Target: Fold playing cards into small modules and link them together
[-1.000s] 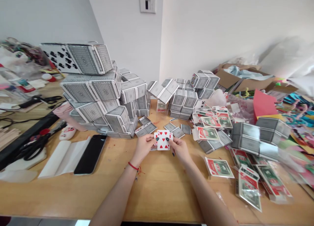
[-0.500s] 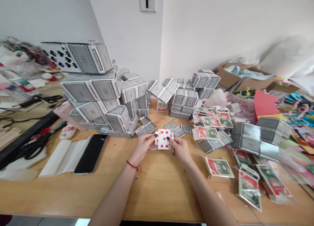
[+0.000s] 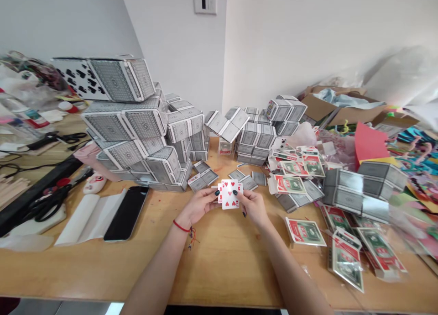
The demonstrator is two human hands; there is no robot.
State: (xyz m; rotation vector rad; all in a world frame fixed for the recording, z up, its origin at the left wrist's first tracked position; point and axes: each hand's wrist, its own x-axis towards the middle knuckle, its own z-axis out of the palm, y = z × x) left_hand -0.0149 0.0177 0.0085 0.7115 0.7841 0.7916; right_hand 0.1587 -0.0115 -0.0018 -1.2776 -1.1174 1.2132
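Note:
Between my hands, just above the table, are a few overlapping playing cards, with a five of hearts on top facing me. My left hand pinches the left edge, thumb on the face. On the other side my right hand grips the right edge the same way; some of its fingers are hidden behind the cards. Just beyond lie folded grey-backed card pieces and some flat ones. A stepped stack of boxes made from cards rises at the left.
On the left rest a black phone, a white paper roll, and black scissors. Green-and-red card packs spread over the right. More card boxes stand at the back, near a cardboard box. The table's front edge runs below my forearms.
The top card has slid slightly right and tilted, so more of the cards beneath shows at the left. Both hands keep their grip, and the camera view has shifted a little.

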